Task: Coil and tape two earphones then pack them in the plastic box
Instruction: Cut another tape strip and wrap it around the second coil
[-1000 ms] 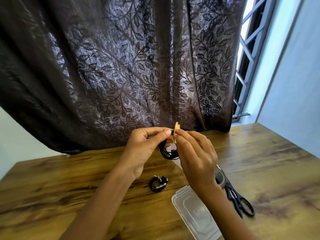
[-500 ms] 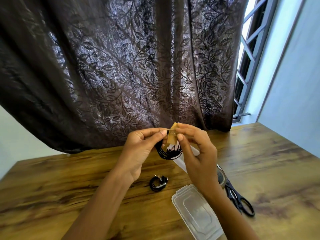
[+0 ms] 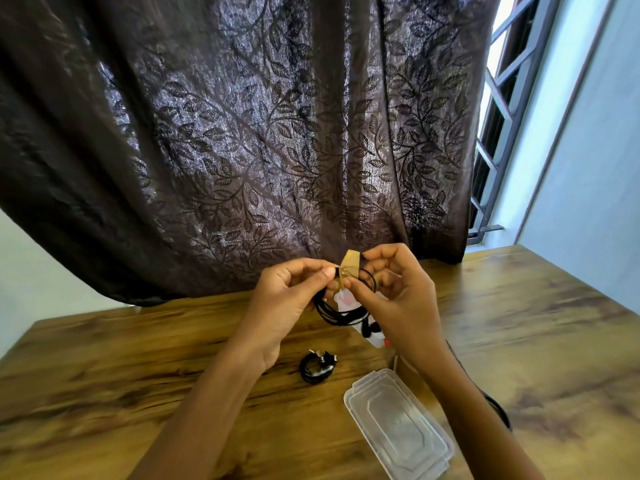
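Note:
Above the wooden table my left hand [image 3: 287, 299] pinches the top of a coiled black earphone [image 3: 337, 315]. My right hand [image 3: 398, 299] pinches a strip of brown tape [image 3: 349, 270] that stands up across the coil's top strand. A second coiled black earphone [image 3: 317, 368] lies on the table below my left hand. The clear plastic lid [image 3: 401, 424] lies flat at the front right. Part of the clear plastic box [image 3: 375, 341] shows behind the held coil, mostly hidden by my right hand.
Black scissors [image 3: 497, 410] lie right of my right forearm, largely hidden by it. A dark leaf-patterned curtain [image 3: 242, 150] hangs along the table's far edge. A barred window [image 3: 498, 116] and a pale wall stand at the right.
My right hand has shifted right and turned, bringing the tape strip upright over the coil's top. The coil now hangs wider between both hands.

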A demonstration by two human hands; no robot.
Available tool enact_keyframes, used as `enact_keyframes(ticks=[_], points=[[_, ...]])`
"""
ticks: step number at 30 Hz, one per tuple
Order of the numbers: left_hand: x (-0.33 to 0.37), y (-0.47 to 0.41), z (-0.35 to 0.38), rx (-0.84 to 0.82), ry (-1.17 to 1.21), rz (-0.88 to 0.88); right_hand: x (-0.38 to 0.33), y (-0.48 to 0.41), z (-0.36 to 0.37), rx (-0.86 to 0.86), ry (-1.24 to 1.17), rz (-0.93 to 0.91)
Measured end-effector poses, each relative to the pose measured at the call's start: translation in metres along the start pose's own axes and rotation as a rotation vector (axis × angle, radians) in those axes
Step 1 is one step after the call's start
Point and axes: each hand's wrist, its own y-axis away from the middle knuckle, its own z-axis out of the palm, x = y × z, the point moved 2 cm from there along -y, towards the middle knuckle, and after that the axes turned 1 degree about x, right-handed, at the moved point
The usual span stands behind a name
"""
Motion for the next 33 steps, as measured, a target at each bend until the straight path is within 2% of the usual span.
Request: enact_keyframes(ticks=[7,15,20,29,33], points=[[-0.007,0.001,0.005,-0.056,-0.002,-0.119,-0.001,0.002,0.002,0.011,0.215,-0.099],[-0.011,-0.001,0.005,0.011,-0.122,-0.035,-0.001,0.001,0.002,-0.011,0.031,0.038],[-0.011,-0.003,0.001,-0.014,-0.175,-0.009,0.003,0.002,-0.003,-0.035,-0.026,0.108],[-0.014,-0.001,0.000,0.002,0.008,-0.096,0.000,0.004,-0.003,-0.099,0.167,0.021],[-0.014,0.001,0.000,0.030,0.050,-0.137,0.000,0.005,-0.004,-0.097,0.169,0.018]])
